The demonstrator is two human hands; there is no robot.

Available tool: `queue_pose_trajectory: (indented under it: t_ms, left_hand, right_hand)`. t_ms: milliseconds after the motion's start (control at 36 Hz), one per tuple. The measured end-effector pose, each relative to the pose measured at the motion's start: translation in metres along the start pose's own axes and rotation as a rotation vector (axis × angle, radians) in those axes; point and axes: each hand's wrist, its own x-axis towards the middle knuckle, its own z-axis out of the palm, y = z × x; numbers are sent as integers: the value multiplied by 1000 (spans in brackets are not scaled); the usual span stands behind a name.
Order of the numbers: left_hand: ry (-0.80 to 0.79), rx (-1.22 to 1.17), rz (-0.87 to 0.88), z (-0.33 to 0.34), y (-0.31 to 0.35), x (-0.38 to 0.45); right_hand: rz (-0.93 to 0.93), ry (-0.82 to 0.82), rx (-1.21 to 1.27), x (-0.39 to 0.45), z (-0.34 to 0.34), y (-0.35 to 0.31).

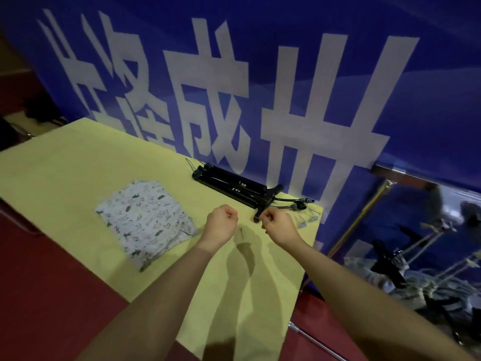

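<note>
Your step looked to be taking hold of the stand (229, 186).
Left hand (222, 220) was fisted, empty, before it; right hand (279, 225) was curled at its end, grip unclear. Next needed: a firm hold.

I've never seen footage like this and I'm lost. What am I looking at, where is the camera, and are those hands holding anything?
There is no machine here. This is one picture from a wide-angle camera worn on a person's head, looking forward and down along their bare arms. The left hand is curled into a fist above the yellow-green table and shows nothing in it. The right hand is curled too, its fingertips by the near end of a black folded stand; whether it pinches anything is too small to tell. To the left lies a folded patterned cloth. Short black cables lie by the stand's right end. Behind stands a blue banner with big white characters.
</note>
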Motion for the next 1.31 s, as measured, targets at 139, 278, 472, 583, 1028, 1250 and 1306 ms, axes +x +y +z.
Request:
queue_pose_trajectory:
  t_ms: [139,278,472,583,1028,1250,1306]
  left_hand:
    - [36,26,-36,-33,-32,30]
    - [22,34,-58,-64,-63,59]
    - [-128,104,-32,-107,-112,105]
    - [-220,268,4,-116,-136,120]
    - [-171,623,348,-117,-157,132]
    - [-304,881,707,-131,-134,142]
    - [-334,877,728,-132,-128,148]
  right_hand:
    - [5,-44,6,26,41,-16]
    - [12,-53,6,45,81,-32]
    - [74,-74,-34,67,151,-60]
    - [70,-154,-100,75,191,-62]
    - [8,90,41,100,221,-82]
    - [-56,298,19,129,190,-87]
    - [-44,308,46,134,182,-87]
